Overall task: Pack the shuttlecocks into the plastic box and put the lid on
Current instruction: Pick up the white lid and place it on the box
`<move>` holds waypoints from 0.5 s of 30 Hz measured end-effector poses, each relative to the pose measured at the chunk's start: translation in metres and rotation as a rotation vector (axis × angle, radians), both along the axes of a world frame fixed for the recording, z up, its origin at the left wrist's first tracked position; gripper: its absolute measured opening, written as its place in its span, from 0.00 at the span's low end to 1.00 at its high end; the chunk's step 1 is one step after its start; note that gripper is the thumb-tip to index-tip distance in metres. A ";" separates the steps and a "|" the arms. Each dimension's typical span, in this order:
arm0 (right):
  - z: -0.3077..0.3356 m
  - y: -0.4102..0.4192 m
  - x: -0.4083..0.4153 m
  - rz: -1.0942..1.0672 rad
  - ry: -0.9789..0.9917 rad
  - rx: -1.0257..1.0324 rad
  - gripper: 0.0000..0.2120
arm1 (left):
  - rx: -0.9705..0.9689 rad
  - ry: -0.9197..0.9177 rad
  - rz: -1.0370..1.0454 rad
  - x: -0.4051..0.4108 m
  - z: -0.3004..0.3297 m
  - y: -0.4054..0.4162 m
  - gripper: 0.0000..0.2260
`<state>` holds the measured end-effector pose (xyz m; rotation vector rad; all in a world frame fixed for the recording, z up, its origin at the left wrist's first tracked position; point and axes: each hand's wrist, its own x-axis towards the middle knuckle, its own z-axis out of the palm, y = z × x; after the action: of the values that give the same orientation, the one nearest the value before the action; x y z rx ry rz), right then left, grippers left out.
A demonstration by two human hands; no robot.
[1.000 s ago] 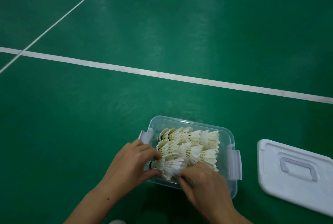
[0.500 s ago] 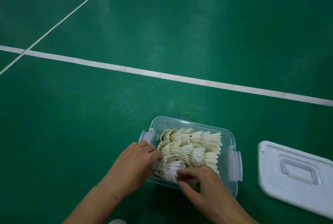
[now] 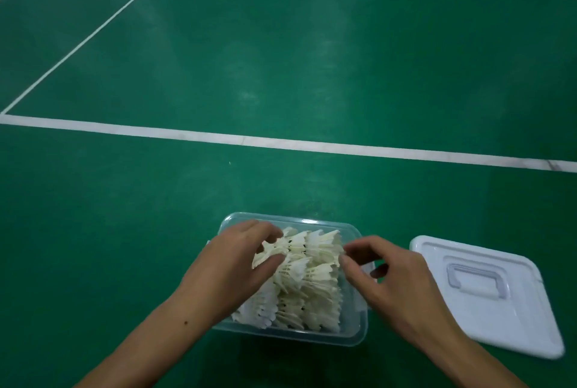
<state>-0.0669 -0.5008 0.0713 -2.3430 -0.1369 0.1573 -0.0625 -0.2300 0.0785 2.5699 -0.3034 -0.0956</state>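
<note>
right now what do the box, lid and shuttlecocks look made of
Box: clear glossy plastic; the floor and its contents show through the walls. Lid: opaque white plastic, smooth with a soft sheen, moulded handle. Shuttlecocks: off-white skirts with separate ribbed vanes, likely feather, though possibly synthetic.

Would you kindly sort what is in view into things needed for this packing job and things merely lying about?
Needed:
white feathered shuttlecocks
clear rectangular plastic box
white plastic lid with handle
left hand
right hand

Merely there:
green court floor
white painted court lines
</note>
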 end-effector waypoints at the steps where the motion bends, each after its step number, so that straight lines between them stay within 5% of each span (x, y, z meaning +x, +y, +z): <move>1: -0.003 -0.012 0.006 -0.032 -0.035 -0.016 0.13 | -0.028 -0.004 -0.003 0.008 0.000 -0.016 0.14; 9: -0.038 -0.143 0.036 -0.320 -0.101 -0.233 0.12 | -0.105 0.055 -0.144 0.057 -0.022 -0.166 0.23; 15: -0.089 -0.253 0.017 -0.441 0.069 -0.446 0.19 | -0.068 0.333 -0.104 0.058 -0.072 -0.274 0.34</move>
<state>-0.0502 -0.7534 -0.0177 -2.7369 0.4950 0.0519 -0.0049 -0.5042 0.0065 2.4181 -0.3061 -0.5347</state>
